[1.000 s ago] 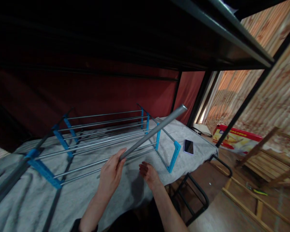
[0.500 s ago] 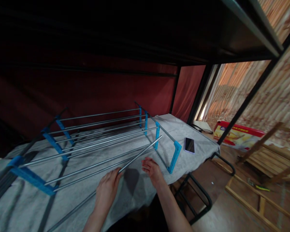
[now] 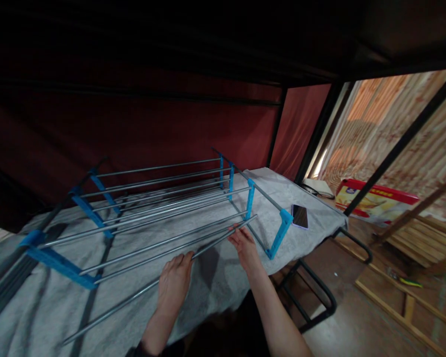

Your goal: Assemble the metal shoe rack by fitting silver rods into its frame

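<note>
A loose metal tube [image 3: 128, 297] slants across the front of the bed, its near end low on the left. My left hand [image 3: 174, 277] is closed around its middle. Toward the tube's right end, my right hand [image 3: 246, 249] has its fingers against the tube, thumb and fingertips pinching it. Just behind lies a rack [image 3: 159, 246] of several parallel metal rods joined by blue plastic brackets. The tube's right end is close to a blue bracket [image 3: 250, 199] on the rack's right side; whether they touch I cannot tell.
Grey cloth [image 3: 144, 329] covers the bed. A phone [image 3: 300, 216] lies right of the rack. Dark metal bed frame bars [image 3: 314, 292] stick out at the front right. Beyond are a red and yellow box [image 3: 379, 201] and wooden frames [image 3: 409, 307] on the floor.
The tube's right end has come down and its left end has swung up to lie more level. My right hand has moved from apart to gripping the tube. The view has shifted slightly.
</note>
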`<state>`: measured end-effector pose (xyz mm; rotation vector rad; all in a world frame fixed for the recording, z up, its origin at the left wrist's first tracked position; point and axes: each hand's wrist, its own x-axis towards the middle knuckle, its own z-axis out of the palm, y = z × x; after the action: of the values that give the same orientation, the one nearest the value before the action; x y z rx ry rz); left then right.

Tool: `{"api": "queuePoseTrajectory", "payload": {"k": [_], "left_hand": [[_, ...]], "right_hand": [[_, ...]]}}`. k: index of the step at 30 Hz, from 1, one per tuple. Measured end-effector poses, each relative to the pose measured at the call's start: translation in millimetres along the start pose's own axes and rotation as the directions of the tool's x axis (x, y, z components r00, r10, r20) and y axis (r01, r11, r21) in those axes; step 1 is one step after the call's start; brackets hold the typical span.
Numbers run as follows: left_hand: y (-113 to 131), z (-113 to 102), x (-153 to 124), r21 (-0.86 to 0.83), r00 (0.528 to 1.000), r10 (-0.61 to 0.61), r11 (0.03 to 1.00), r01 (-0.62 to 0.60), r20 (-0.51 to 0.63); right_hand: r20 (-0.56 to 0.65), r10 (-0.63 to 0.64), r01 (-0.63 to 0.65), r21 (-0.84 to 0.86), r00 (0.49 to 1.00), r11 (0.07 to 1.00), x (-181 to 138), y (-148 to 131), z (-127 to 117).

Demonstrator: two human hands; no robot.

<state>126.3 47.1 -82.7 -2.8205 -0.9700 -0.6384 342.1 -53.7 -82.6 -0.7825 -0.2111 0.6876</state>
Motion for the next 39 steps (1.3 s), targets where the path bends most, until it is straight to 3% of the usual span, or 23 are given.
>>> {"api": "queuePoseTrajectory", "payload": {"k": [7, 13, 18, 27, 39], "left_hand": [[-34.6, 2.1, -11.9, 0.014, 0.997, -0.080, 0.997, 0.080, 0.024], [-77.6, 4.0, -17.7, -0.070, 0.986, -0.146, 0.988, 0.141, -0.076], [-94.1, 14.7, -20.4, -0.208, 0.982, -0.075, 0.977, 0.038, -0.173], [-79.0, 11.6, -12.3, -0.252, 0.999, -0.018, 0.968, 0.006, -0.046], [-75.7, 33.6, -20.5, -0.329, 0.966, -0.107, 0.927, 0.183, 0.235]], "right_hand": [[-0.066, 0.020, -0.021, -0.015, 0.998, 1.000, 20.5, -0.2, 3.8], [-0.118, -0.001, -0.002, -0.020, 0.993, 1.000, 42.9, -5.1, 9.5], [-0.166, 0.048, -0.050, -0.007, 0.985, 0.999, 52.0, -7.2, -4.4], [-0.228, 0.003, -0.016, -0.053, 0.974, 0.998, 63.9, -21.3, -28.8], [-0.274, -0.022, 0.028, 0.018, 0.961, 0.999, 79.5, -38.2, -39.7]]}}
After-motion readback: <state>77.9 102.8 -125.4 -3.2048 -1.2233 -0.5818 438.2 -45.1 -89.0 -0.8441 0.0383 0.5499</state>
